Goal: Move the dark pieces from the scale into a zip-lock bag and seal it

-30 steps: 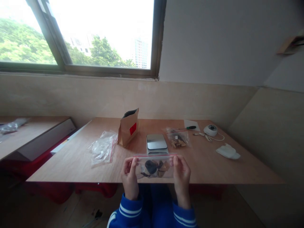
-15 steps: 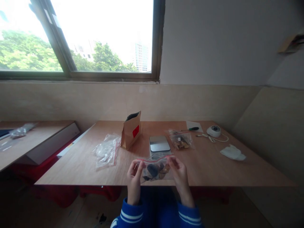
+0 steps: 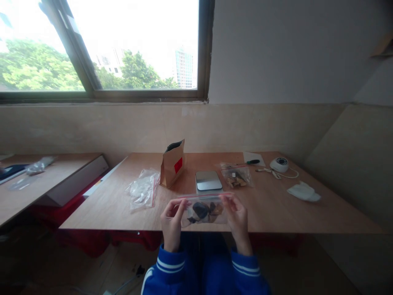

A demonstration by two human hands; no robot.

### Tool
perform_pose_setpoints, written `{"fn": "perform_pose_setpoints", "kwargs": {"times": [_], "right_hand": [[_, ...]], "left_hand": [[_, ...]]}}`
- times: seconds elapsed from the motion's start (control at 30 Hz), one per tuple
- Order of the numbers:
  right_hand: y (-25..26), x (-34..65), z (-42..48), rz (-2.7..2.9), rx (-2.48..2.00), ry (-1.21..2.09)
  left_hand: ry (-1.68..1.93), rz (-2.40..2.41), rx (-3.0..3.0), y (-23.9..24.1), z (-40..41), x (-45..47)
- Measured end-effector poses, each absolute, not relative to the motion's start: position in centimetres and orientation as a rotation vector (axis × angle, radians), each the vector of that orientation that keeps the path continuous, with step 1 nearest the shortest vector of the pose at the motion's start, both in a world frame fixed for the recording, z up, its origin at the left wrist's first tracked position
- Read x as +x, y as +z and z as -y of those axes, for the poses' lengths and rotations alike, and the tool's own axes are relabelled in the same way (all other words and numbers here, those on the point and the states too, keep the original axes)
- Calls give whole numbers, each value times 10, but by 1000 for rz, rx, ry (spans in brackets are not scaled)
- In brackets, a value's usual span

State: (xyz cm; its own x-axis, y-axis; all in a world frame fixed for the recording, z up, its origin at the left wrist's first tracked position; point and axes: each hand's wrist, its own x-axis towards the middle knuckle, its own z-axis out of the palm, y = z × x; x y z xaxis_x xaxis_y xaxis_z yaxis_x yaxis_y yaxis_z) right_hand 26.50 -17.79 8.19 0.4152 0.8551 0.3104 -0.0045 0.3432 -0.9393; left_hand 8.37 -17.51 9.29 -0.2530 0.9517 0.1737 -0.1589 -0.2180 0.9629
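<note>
Between my hands a clear zip bag (image 3: 205, 217) with a red strip along its top is stretched out over the table's front edge. Dark and brown pieces show inside it; their kind I cannot make out. My left hand (image 3: 172, 219) pinches the bag's upper left corner between thumb and fingers. At the upper right corner, my right hand (image 3: 236, 219) grips it the same way. Just beyond the bag lies a small flat scale (image 3: 208, 180) with a shiny square top. A brown paper pouch (image 3: 172, 166) with a red label stands upright, its top open.
On the wooden table (image 3: 101, 205) are empty-looking plastic bags (image 3: 141, 189), another zip bag with brown pieces (image 3: 236, 178), a green-handled screwdriver (image 3: 253, 162), a white dome camera (image 3: 279, 165) with its cable and a crumpled white tissue (image 3: 303, 191). A second table (image 3: 70, 164) stands left.
My hands have drawn slightly apart, and the bag's top strip is now pulled straight where it was wavy before. The whole view has shifted a little.
</note>
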Motion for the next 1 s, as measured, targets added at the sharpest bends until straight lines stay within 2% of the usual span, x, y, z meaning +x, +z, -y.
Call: {"fn": "perform_pose_setpoints", "kwargs": {"times": [0.37,1.0], "right_hand": [[90,250,178,954,-999,730],[82,263,186,1054,-1108,674]], "left_hand": [[1765,-1110,1048,97,181,102],[1659,-1048,1011,84,173,95]]}}
